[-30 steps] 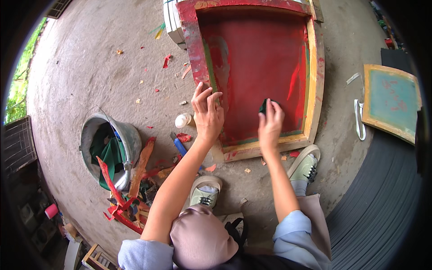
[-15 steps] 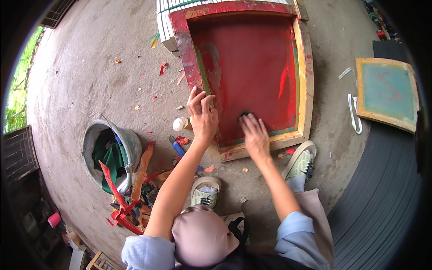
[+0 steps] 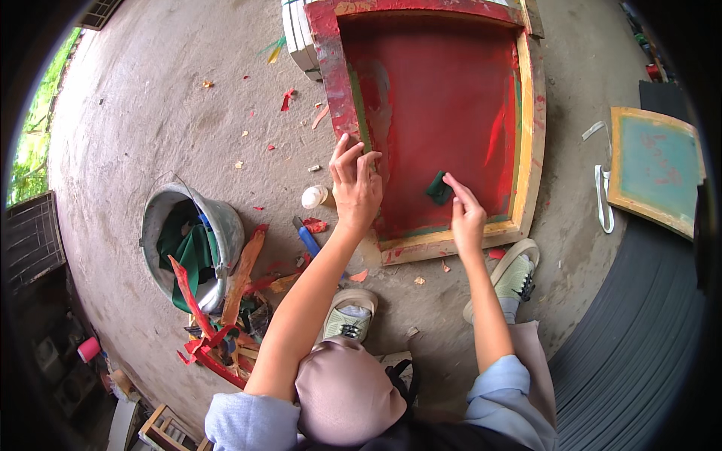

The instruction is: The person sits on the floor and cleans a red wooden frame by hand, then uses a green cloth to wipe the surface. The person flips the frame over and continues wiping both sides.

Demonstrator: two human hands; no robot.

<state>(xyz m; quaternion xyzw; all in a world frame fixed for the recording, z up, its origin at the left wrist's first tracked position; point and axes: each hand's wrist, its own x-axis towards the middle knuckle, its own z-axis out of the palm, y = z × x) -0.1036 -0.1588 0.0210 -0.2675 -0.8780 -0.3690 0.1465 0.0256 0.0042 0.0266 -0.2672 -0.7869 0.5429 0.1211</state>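
Note:
A wooden screen-printing frame (image 3: pixel 530 150) with red-stained mesh (image 3: pixel 444 98) lies in front of me, its left side smeared red. My left hand (image 3: pixel 356 192) rests at the frame's left edge, fingers apart and lightly bent, holding nothing. Over the lower part of the mesh is my right hand (image 3: pixel 468 218), turned on its side with fingers stretched out. A small folded dark green cloth (image 3: pixel 438 189) lies on the mesh right beside its fingertips, which seem to touch it. The thumb is partly hidden.
A metal bucket (image 3: pixel 232 225) holding green cloth stands left, beside red and brown scraps (image 3: pixel 226 331). A blue-handled cutter (image 3: pixel 308 239) and a small whitish bottle (image 3: pixel 316 197) lie near my left forearm. At right are a smaller screen frame (image 3: pixel 654 169) and dark ribbed sheeting (image 3: pixel 624 316).
My right hand has turned from palm down to its side and moved right, uncovering more of the green cloth. My left hand stays at the frame's edge. The view has shifted slightly.

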